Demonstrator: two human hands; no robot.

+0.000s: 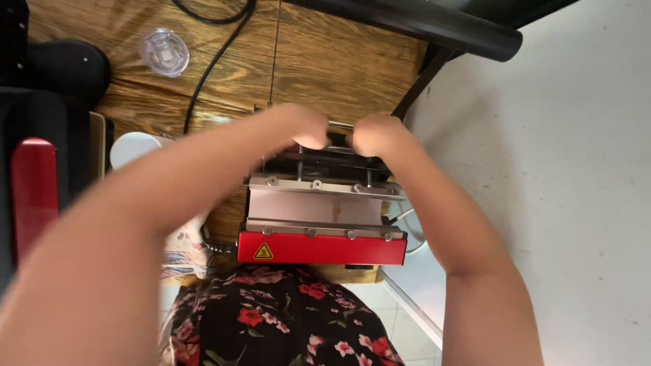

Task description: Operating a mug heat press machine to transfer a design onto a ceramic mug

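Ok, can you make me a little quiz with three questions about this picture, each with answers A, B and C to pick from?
1. Where is the clear plastic lid?
A. on the wooden table, top left
B. on the red machine
C. on the floor

2. What colour is the front of the press machine?
A. blue
B. red
C. green

3. What are the two hands doing?
A. resting flat on the table
B. holding a cup
C. gripping the bar at the far end of the machine

Answers:
1 A: the clear plastic lid lies on the wooden table, away from the machine.
2 B: the press machine has a red front panel.
3 C: the left hand and right hand are both closed around the bar.
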